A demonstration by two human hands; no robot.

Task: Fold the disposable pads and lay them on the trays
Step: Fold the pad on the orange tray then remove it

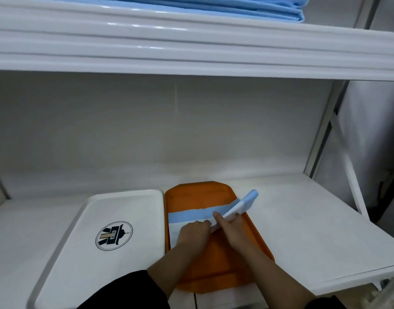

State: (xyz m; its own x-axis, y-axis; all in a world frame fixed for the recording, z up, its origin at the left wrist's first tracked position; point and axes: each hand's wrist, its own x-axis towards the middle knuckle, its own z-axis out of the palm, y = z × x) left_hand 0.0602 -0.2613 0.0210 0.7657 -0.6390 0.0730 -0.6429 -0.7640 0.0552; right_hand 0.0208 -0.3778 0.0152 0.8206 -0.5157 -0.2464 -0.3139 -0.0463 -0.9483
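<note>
A blue and white disposable pad (187, 216) lies partly unfolded across the orange tray (198, 192) on the lower shelf. My left hand (194, 230) rests on the pad's flat left part, fingers curled over its white middle. My right hand (229, 224) grips the pad's folded right end, which sticks up and to the right over the tray's edge. A white tray (133, 201) with a round dark logo (114, 235) stands just left of the orange one, with nothing on it.
A stack of folded blue pads (258, 7) lies on the upper white shelf (191, 47). The lower shelf top (303, 219) stretches to the right of the orange tray. A metal frame post (323, 134) stands at the right.
</note>
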